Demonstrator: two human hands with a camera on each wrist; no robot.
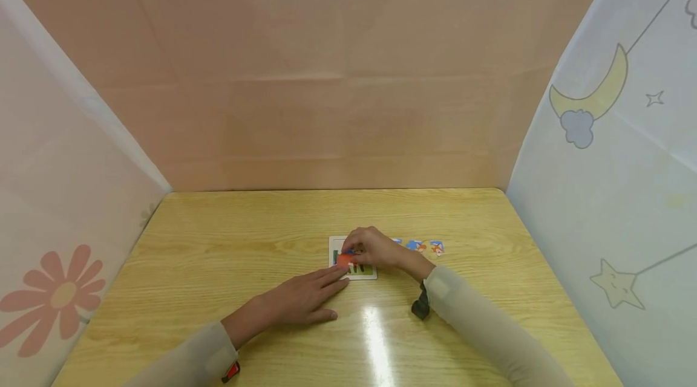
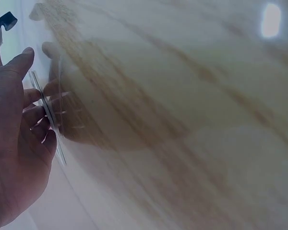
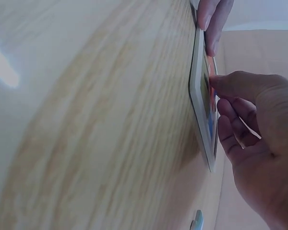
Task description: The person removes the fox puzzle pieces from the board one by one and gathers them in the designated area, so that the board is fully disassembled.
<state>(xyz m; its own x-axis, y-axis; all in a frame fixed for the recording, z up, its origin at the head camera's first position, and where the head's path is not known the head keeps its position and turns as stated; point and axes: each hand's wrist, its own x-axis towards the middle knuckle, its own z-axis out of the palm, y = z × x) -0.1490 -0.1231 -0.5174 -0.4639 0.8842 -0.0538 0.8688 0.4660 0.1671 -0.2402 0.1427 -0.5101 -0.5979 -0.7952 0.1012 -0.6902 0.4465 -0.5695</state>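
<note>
A small picture puzzle board [image 1: 363, 279] with a white border lies flat on the wooden table. My right hand [image 1: 376, 247] bends over it from the right, thumb and fingers pinching an orange-red puzzle piece [image 1: 344, 260] at the board's surface. In the right wrist view the thumb [image 3: 225, 82] touches the orange-red part, while the other fingers curl behind. My left hand [image 1: 305, 297] lies with fairly straight fingers, its fingertips resting on the board's left side. The board's thin edge [image 2: 49, 112] also shows in the left wrist view. Both hands hide part of the picture.
Right of the board lie several loose puzzle pieces [image 1: 417, 246] with blue and orange print. The tabletop [image 1: 234, 230] is bounded by a plain backdrop [image 1: 337, 133] behind and printed cloths at both sides. Each wrist wears a strap.
</note>
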